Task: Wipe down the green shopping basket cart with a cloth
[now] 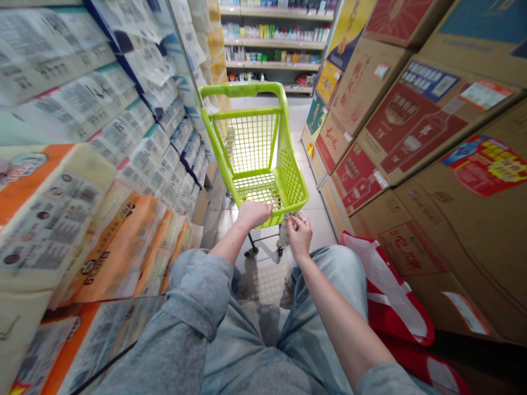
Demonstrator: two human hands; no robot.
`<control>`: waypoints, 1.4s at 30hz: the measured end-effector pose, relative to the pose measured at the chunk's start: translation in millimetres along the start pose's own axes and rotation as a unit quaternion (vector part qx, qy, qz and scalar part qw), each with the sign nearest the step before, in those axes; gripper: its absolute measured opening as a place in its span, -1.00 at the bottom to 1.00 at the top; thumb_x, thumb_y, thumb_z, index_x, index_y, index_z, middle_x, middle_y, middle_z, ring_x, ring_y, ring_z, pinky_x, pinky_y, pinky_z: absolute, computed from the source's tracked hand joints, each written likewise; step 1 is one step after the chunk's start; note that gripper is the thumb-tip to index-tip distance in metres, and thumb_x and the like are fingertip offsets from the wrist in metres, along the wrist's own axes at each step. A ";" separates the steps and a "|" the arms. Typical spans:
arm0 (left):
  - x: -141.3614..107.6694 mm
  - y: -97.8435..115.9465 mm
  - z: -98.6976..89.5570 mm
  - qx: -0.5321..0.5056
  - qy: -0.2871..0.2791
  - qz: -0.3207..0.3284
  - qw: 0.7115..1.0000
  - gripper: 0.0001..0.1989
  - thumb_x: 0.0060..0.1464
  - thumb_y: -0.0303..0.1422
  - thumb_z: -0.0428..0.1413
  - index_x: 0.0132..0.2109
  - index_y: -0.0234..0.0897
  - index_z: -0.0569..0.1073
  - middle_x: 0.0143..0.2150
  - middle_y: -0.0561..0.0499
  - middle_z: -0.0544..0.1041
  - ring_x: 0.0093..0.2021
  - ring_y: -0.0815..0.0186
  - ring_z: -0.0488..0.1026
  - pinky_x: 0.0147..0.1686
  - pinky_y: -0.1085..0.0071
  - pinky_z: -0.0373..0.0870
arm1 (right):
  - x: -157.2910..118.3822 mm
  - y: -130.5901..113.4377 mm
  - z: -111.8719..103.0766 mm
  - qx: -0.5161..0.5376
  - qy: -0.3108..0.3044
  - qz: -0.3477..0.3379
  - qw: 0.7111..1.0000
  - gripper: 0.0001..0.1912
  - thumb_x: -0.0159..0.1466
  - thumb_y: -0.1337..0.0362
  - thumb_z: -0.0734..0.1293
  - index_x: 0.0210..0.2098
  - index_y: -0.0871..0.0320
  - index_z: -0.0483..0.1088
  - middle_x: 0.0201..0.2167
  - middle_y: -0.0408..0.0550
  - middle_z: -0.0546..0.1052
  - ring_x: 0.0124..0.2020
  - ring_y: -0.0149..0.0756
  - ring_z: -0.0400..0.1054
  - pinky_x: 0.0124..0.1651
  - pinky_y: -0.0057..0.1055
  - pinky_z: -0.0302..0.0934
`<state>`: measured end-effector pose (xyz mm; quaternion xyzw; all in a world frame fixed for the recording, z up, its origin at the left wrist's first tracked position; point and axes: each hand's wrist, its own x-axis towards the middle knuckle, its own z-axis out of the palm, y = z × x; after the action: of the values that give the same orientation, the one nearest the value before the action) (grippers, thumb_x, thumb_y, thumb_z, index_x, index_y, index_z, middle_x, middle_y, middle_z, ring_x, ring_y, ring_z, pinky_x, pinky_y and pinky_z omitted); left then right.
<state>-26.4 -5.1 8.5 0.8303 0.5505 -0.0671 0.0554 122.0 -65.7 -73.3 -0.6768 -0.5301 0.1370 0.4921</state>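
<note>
A bright green shopping cart (284, 159) with a lattice basket and dark casters stands before my knees. My left hand (254, 214) is closed in a fist at the rim nearest me, seemingly wrapped round it; its fingers are mostly hidden. At the right corner of that rim, my right hand (299, 236) is closed in a pinch. Between its fingers is a pale, crumpled, cloth-like or filmy thing (284, 233), which hangs down beside the cart's leg. What exactly it is cannot be made out.
Wrapped tissue packs (111, 241) are stacked closely along the left. Cardboard cartons (411, 120) rise on the right, with a red and white bag (387, 285) by my right knee. Shelves of bottles (275, 33) cross the far end of the tiled aisle (298, 118).
</note>
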 end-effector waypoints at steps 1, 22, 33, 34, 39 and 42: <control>0.4 0.6 0.1 0.002 0.002 0.005 1.000 -0.46 0.22 -0.23 -0.32 -0.15 -0.32 0.52 -0.22 -0.20 0.56 -0.14 0.11 0.48 -0.23 0.31 0.31 | -0.9 -0.9 2.4 0.002 -0.003 -0.004 1.000 -0.69 0.19 0.22 0.19 -0.29 0.23 0.52 -0.35 0.06 0.45 -0.30 -0.26 0.32 -0.16 -0.36 0.21; 2.5 0.0 2.1 -0.027 0.007 -0.019 0.999 -0.43 0.21 -0.20 -0.33 -0.22 -0.31 0.56 -0.22 -0.18 0.57 -0.16 0.14 0.48 -0.22 0.32 0.32 | 34.3 -8.3 -25.1 -0.040 0.089 -0.067 0.993 -0.62 0.27 0.18 0.15 -0.09 0.23 0.46 -0.18 0.14 0.43 -0.09 -0.20 0.32 0.02 -0.24 0.19; 2.6 -2.1 4.7 -0.013 0.023 -0.018 1.000 -0.46 0.22 -0.17 -0.29 -0.19 -0.27 0.55 -0.23 -0.18 0.57 -0.16 0.11 0.49 -0.24 0.29 0.33 | 28.6 -26.1 -18.4 -0.101 -0.082 -0.192 0.973 -0.68 0.31 0.22 0.14 -0.10 0.16 0.46 -0.14 0.07 0.34 -0.16 -0.28 0.33 -0.07 -0.34 0.27; 2.0 -2.4 4.6 -0.014 0.023 -0.018 0.999 -0.47 0.22 -0.18 -0.29 -0.19 -0.27 0.55 -0.23 -0.18 0.57 -0.16 0.11 0.49 -0.23 0.29 0.33 | 30.2 -28.3 -20.5 -0.117 -0.091 -0.196 0.969 -0.68 0.31 0.22 0.14 -0.11 0.15 0.46 -0.15 0.07 0.35 -0.17 -0.28 0.33 -0.09 -0.35 0.27; 0.2 -1.5 3.8 -0.019 0.027 -0.021 0.999 -0.47 0.23 -0.21 -0.29 -0.18 -0.30 0.55 -0.23 -0.19 0.56 -0.14 0.14 0.48 -0.20 0.31 0.31 | 57.7 -39.1 -34.2 -0.214 -0.114 -0.189 0.952 -0.70 0.30 0.24 0.15 -0.20 0.15 0.49 -0.16 0.04 0.40 -0.22 -0.28 0.33 -0.15 -0.39 0.23; 0.5 -0.6 3.5 -0.016 0.027 -0.024 0.999 -0.47 0.22 -0.20 -0.29 -0.20 -0.30 0.55 -0.23 -0.19 0.57 -0.15 0.14 0.48 -0.21 0.32 0.31 | 79.3 -44.5 -37.6 -0.282 -0.148 -0.153 0.936 -0.70 0.29 0.24 0.16 -0.29 0.16 0.51 -0.17 0.04 0.42 -0.31 -0.32 0.32 -0.22 -0.42 0.19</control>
<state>-26.9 -5.0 4.9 0.8174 0.5725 -0.0366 0.0524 154.4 -19.8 7.5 -0.6704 -0.7110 0.0031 0.2124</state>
